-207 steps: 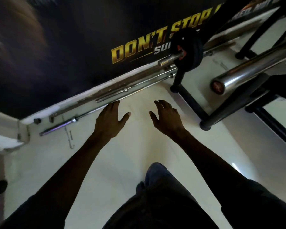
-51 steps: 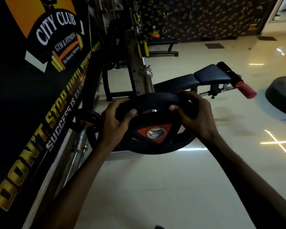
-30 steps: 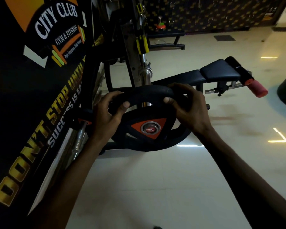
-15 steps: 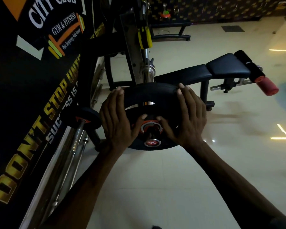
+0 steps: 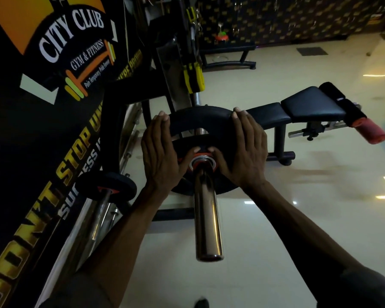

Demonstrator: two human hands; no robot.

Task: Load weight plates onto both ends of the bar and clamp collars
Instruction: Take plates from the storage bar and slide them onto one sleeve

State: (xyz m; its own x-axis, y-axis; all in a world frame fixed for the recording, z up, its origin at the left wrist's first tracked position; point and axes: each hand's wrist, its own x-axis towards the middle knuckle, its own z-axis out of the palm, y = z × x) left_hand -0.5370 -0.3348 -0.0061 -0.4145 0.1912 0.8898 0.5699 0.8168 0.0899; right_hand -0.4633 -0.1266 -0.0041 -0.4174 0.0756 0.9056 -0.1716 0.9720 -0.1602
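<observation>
Cream floor (image 5: 298,241) gleams below the bar (image 5: 207,218); left hand (image 5: 162,156) and right hand (image 5: 245,152) press the plate (image 5: 200,121) flat-fingered.

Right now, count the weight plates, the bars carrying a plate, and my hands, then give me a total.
Weight plates: 2, large plate and small plate.
Bars carrying a plate: 2, near bar and wall-side bar.
Hands: 2, left hand and right hand.
Total: 6.

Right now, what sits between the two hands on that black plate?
In the head view, between the left hand and right hand lies the orange hub of the weight plate, with the chrome bar sleeve running through it toward the camera.
</observation>
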